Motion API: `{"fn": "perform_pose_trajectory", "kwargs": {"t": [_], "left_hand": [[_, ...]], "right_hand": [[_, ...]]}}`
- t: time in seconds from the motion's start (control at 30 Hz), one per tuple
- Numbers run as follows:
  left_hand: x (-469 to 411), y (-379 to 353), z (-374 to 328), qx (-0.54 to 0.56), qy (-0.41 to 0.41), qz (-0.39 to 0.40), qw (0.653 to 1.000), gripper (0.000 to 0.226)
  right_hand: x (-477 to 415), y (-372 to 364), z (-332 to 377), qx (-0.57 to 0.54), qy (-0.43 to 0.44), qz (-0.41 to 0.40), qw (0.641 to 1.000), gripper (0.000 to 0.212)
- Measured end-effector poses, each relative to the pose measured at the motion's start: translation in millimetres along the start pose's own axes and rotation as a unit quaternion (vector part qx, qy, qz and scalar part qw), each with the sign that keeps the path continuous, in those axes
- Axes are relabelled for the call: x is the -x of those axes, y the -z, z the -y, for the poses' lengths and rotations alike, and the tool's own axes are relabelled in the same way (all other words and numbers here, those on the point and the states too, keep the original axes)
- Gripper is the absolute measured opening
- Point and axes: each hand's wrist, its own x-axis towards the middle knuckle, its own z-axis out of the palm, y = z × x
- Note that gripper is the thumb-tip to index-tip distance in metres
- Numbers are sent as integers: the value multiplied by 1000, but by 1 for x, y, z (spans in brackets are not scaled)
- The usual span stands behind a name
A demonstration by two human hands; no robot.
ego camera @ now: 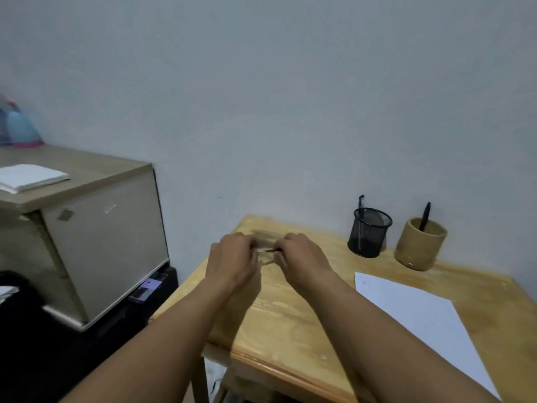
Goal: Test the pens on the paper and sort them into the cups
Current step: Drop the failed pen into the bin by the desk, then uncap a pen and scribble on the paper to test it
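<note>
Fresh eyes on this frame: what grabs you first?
The left hand and right hand meet over the far part of the light wooden table, pinching a thin pen between them. Back right stand a black wire-mesh cup holding a dark clip pen and a tan cylindrical cup holding a black pen. A white sheet of paper lies nearer, on the right.

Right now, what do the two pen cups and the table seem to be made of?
Black mesh cup: probably painted metal wire, since the wall is see-through. Tan cup: likely bamboo or wood, matte, with a thick rim. Table: pale wood, light sheen, grain lines visible.
</note>
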Motion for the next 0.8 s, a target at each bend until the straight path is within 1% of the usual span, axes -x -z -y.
{"fn": "perform_pose_trajectory", "kwargs": {"t": [0.07,0.13,0.2,0.23,0.3,0.4,0.47,0.5,0.53,0.63,0.7,0.8], "left_hand": [[-6,2,-15,39,10,-36,999,33],[-8,1,-32,103,24,-60,993,49],[-9,-2,-51,162,34,-55,985,57],[-11,-6,-59,187,39,-38,981,55],[-15,-15,-74,211,34,22,977,46],[-18,-25,-97,237,2,108,965,36],[-19,-28,-112,271,-19,140,952,31],[-19,-29,-120,286,-27,145,947,26],[-20,-29,-127,303,-30,142,942,22],[-23,-30,-146,378,-18,138,915,16],[-25,-30,-156,406,-18,139,903,15],[-28,-30,-168,423,-24,131,896,14]], "right_hand": [[9,7,-9,-18,-26,-24,999,22],[16,14,-19,-52,-72,-54,995,21],[21,26,-28,-120,-136,-86,980,19],[23,32,-34,-169,-164,-105,966,18],[30,44,-44,-288,-225,-142,920,14],[45,58,-63,-461,-282,-196,818,15],[58,67,-74,-560,-305,-197,745,14],[65,71,-79,-596,-312,-195,714,12],[72,75,-83,-620,-316,-193,692,11],[88,83,-93,-671,-317,-198,640,9],[95,86,-98,-691,-322,-211,612,12],[104,92,-101,-700,-317,-222,600,15]]}}
